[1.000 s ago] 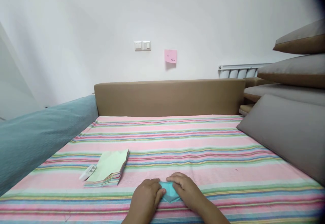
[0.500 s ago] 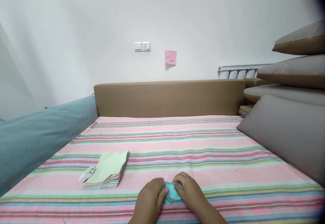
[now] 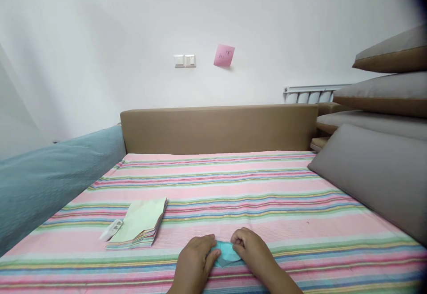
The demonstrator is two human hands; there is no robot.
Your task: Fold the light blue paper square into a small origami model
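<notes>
A small folded teal paper (image 3: 226, 253) lies on the striped bedsheet (image 3: 233, 187) near the front edge. My left hand (image 3: 195, 262) presses on its left side with fingers curled and the thumb on the paper. My right hand (image 3: 251, 249) pinches its upper right part with bent fingers. Both hands hold the paper flat against the sheet. Much of the paper is covered by my fingers.
A stack of coloured paper sheets (image 3: 142, 222) with a pale green top lies to the left, a small white object (image 3: 112, 229) beside it. Grey cushions (image 3: 373, 169) stand at the right, a teal bolster (image 3: 50, 178) at the left, a brown headboard (image 3: 216, 127) behind.
My right fingers have curled more tightly onto the paper's top right. The view has shifted slightly; the pink note on the wall now looks tilted and higher.
</notes>
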